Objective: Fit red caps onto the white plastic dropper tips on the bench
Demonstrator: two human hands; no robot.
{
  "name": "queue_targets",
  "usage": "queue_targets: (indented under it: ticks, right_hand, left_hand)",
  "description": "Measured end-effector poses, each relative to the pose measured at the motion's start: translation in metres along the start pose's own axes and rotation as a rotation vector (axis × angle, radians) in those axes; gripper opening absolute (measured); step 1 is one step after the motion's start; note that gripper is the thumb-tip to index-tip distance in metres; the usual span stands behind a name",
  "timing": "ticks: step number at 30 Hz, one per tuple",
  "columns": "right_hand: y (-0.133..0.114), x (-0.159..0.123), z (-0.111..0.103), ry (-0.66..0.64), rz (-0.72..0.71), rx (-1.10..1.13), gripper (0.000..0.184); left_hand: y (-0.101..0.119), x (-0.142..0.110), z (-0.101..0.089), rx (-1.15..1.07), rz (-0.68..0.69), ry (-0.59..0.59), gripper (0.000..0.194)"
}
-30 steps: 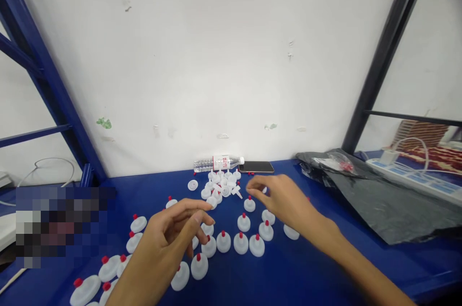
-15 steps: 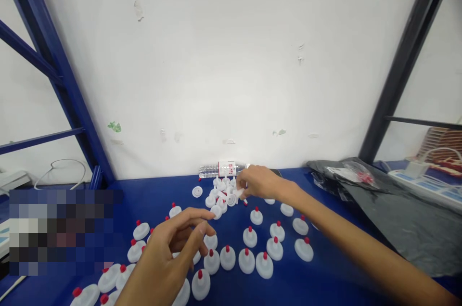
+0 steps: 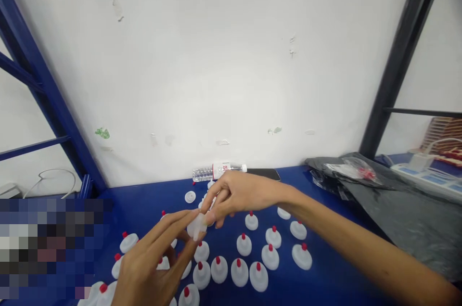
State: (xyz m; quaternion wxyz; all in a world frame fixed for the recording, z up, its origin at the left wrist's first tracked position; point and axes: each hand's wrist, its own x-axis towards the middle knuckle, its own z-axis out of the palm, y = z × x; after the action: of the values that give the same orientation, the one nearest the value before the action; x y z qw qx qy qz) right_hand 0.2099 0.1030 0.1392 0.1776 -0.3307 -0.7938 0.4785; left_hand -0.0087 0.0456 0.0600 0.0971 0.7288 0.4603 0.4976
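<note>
Both hands meet over one white cap above a blue table (image 3: 346, 277).

Left hand (image 3: 151, 267) fingers extended, tips pinching white cap (image 3: 198, 225) so it's steady; right hand (image 3: 238, 195) reaches in, fingertips closing on the same cap from above. Red-tipped caps (image 3: 245, 260) stand in rows beneath, bare caps (image 3: 190, 196) behind, water bottle (image 3: 218, 171) by wall, black bag (image 3: 397, 210) far right.
</note>
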Motion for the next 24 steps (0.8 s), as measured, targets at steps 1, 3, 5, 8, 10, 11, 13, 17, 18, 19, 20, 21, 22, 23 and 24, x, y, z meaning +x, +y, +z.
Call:
queue_targets:
  ticks: [1, 3, 5, 8, 10, 11, 13, 17, 18, 19, 20, 21, 22, 23, 24]
  right_hand:
    - [0.003, 0.000, -0.006, -0.003, -0.004, 0.020, 0.037]
    - [0.012, 0.000, -0.016, 0.067, 0.012, -0.120, 0.035]
    - [0.022, 0.001, -0.024, 0.220, 0.128, -0.461, 0.024]
    - [0.041, 0.004, -0.028, 0.418, 0.357, -0.859, 0.013]
    - [0.054, 0.007, -0.029, 0.435, 0.416, -0.903, 0.015]
    - [0.060, 0.009, -0.030, 0.428, 0.430, -0.914, 0.016]
    - [0.070, 0.012, -0.030, 0.409, 0.448, -0.929, 0.015]
    - [0.086, 0.018, -0.031, 0.390, 0.471, -0.931, 0.013]
    - [0.088, 0.019, -0.030, 0.389, 0.472, -0.928, 0.014]
    - [0.091, 0.020, -0.030, 0.388, 0.472, -0.923, 0.014]
    - [0.092, 0.022, -0.029, 0.388, 0.470, -0.916, 0.014]
    - [0.094, 0.022, -0.029, 0.389, 0.468, -0.907, 0.014]
    - [0.095, 0.023, -0.028, 0.390, 0.466, -0.896, 0.013]
    - [0.095, 0.023, -0.028, 0.391, 0.463, -0.882, 0.012]
    - [0.095, 0.023, -0.028, 0.392, 0.459, -0.865, 0.011]
  left_hand:
    - [0.001, 0.000, -0.001, 0.013, -0.021, 0.011, 0.025]
    - [0.002, 0.001, -0.001, 0.052, -0.049, 0.015, 0.031]
    - [0.001, 0.001, 0.000, 0.101, -0.061, 0.012, 0.036]
    - [-0.005, 0.000, 0.002, 0.138, -0.053, -0.032, 0.036]
    - [-0.007, -0.001, 0.004, 0.126, -0.056, -0.110, 0.035]
    - [-0.007, -0.001, 0.004, 0.115, -0.062, -0.138, 0.035]
    - [-0.006, -0.001, 0.006, 0.091, -0.077, -0.147, 0.035]
    - [-0.001, -0.002, 0.009, -0.002, -0.119, -0.178, 0.034]
    - [0.000, -0.002, 0.009, -0.034, -0.145, -0.189, 0.036]
    - [0.000, -0.002, 0.010, -0.062, -0.170, -0.190, 0.037]
    - [-0.001, -0.003, 0.011, -0.085, -0.190, -0.183, 0.039]
    - [-0.001, -0.003, 0.011, -0.101, -0.202, -0.174, 0.040]
    - [-0.002, -0.004, 0.012, -0.112, -0.203, -0.174, 0.040]
    - [-0.003, -0.004, 0.012, -0.116, -0.199, -0.178, 0.040]
    - [-0.004, -0.004, 0.012, -0.110, -0.193, -0.182, 0.039]
